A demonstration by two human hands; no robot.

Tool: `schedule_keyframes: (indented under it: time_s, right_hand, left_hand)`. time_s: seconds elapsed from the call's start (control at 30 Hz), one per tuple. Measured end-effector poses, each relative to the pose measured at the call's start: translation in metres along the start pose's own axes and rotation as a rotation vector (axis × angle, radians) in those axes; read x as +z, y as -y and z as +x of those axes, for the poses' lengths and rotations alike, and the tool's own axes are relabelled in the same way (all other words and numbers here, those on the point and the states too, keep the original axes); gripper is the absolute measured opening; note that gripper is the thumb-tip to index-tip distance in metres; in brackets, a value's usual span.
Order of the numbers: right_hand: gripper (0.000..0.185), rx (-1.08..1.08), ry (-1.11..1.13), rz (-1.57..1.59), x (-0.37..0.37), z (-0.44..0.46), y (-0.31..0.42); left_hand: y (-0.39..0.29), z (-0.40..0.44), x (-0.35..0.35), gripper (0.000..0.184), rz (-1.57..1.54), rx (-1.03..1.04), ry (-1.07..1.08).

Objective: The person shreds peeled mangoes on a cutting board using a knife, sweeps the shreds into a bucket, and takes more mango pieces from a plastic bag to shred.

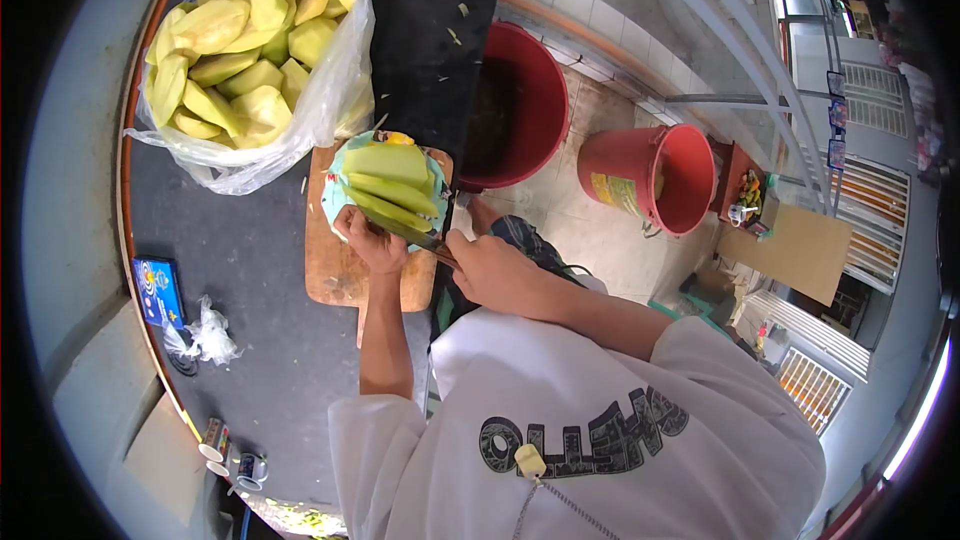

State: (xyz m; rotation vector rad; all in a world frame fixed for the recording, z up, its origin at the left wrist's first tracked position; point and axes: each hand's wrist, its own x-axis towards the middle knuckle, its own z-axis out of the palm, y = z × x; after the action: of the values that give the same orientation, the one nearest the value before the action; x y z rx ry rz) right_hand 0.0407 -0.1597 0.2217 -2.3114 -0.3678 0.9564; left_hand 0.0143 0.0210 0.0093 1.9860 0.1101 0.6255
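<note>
My right hand [490,265] is closed around the handle of a knife [440,249], its blade pointing up and left over the plate. My left hand [372,243] has its fingers closed on a piece of green mango [388,212] right beside the blade; the fingertips are partly hidden. Under both lies a pale blue plate [334,202] bearing several long green mango slices [385,162]. The plate rests on a wooden cutting board [335,275]. Just beyond it, a clear plastic bag [335,120] stands open, full of peeled mango pieces [245,35].
The dark table [260,270] carries a blue box [158,292], a crumpled plastic bag [212,332] and mugs [252,470]. On the tiled floor to the right are a red tub [545,105] and a red bucket [622,162]. Small peel scraps [454,36] dot the table.
</note>
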Motion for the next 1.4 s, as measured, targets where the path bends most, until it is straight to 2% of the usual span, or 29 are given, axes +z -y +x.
schedule_keyframes:
  time_s: [0.2,0.27,0.43,0.5,0.67,0.87,0.97,1.03,1.13,1.2,1.3,1.4]
  right_hand:
    - [0.028,0.031,0.000,-0.009,-0.004,0.011,0.005]
    - [0.028,0.030,-0.009,-0.025,0.002,0.015,-0.002]
    - [0.027,-0.075,-0.047,-0.049,0.021,0.048,-0.024]
    - [0.028,0.006,0.000,-0.012,0.019,0.043,-0.021]
    - [0.033,-0.004,0.030,-0.093,0.017,0.043,-0.018]
    - [0.033,-0.019,0.033,-0.117,0.016,0.045,-0.025]
    - [0.028,0.016,0.043,-0.097,0.001,0.042,-0.012]
    - [0.025,0.062,0.059,-0.099,-0.001,0.049,-0.011]
    - [0.021,-0.047,0.018,-0.033,0.020,0.067,-0.008]
    - [0.026,0.012,0.038,-0.011,0.015,0.077,-0.009]
    - [0.030,0.043,0.069,-0.068,0.010,0.070,-0.010]
    - [0.033,0.052,0.065,-0.098,0.015,0.068,-0.012]
  left_hand:
    - [0.001,-0.002,0.000,0.077,-0.030,-0.028,0.033]
    - [0.000,-0.004,0.003,0.077,-0.167,-0.123,0.040]
    - [0.003,0.001,0.010,0.074,-0.121,-0.080,-0.018]
    - [0.006,-0.009,0.006,0.073,-0.157,-0.103,-0.029]
    - [0.011,-0.008,0.010,0.073,-0.117,-0.044,-0.052]
    - [0.002,-0.005,0.010,0.075,-0.139,-0.134,-0.047]
    - [0.014,-0.009,0.010,0.077,-0.068,-0.040,-0.024]
    - [0.011,-0.005,0.013,0.077,-0.074,-0.059,-0.048]
    - [0.004,-0.016,0.007,0.078,-0.058,-0.100,-0.052]
    - [0.011,0.000,0.012,0.078,-0.053,-0.089,-0.072]
    - [0.006,-0.002,0.006,0.078,0.066,0.054,0.026]
    - [0.006,-0.002,0.002,0.078,0.112,0.068,0.084]
